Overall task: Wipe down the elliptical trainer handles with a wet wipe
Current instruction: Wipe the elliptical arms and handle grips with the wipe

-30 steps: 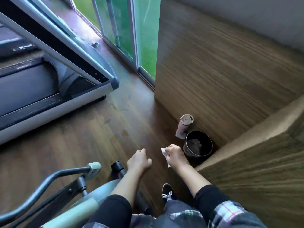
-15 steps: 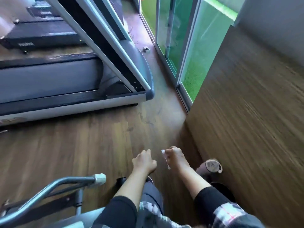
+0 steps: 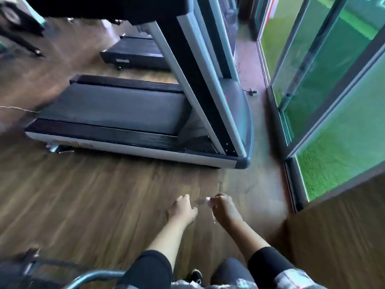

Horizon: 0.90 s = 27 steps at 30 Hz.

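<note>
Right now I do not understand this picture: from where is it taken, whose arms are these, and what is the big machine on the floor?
The picture comes from a wide-angle camera worn on a person's head, looking forward and down, so the two arms at the bottom are that person's own. There is no robot here.

The left hand is loosely curled and seems to hold nothing. The right hand is closed on a small white wet wipe, of which only a little shows.

The big machine on the wooden floor is a treadmill, with a dark belt and a slanted upright. A second one stands behind it. On the right are glass doors with green turf outside.

At the bottom left a curved grey metal bar shows, probably part of the elliptical trainer; it is blurred. Neither hand touches it.
</note>
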Each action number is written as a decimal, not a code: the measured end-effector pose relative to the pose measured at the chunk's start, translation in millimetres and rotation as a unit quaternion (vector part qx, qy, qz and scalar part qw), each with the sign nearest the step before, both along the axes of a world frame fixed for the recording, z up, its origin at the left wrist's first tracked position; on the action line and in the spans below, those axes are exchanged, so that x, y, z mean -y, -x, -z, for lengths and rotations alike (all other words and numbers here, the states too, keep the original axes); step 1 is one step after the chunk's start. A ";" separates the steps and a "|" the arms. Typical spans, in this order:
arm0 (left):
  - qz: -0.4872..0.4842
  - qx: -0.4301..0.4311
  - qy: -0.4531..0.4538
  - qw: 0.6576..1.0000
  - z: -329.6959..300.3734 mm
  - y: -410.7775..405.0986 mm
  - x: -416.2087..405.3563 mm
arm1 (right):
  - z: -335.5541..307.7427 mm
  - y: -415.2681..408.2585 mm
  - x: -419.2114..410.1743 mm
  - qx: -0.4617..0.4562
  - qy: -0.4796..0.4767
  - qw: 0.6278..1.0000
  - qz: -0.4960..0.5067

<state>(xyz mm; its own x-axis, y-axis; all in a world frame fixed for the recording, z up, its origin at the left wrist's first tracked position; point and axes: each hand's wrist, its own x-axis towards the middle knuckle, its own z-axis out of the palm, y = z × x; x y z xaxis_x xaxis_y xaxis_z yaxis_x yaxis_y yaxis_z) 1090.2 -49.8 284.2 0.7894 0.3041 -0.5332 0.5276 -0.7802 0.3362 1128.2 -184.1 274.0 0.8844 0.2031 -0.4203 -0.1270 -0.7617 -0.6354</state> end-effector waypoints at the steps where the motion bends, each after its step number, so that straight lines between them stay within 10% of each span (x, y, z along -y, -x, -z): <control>1: -0.017 -0.005 0.003 1.000 0.5 -14.7 -8.8 | 2.0 -19.4 -11.0 0.009 0.006 0.999 -0.031; 14: -0.311 0.000 -0.018 0.950 2.7 -164.1 -132.4 | -7.8 -246.2 -180.4 0.088 0.063 0.919 -0.378; 27: -0.576 0.001 -0.019 0.817 20.1 -137.8 -286.7 | 3.1 -253.9 -415.2 0.047 0.065 0.779 -0.622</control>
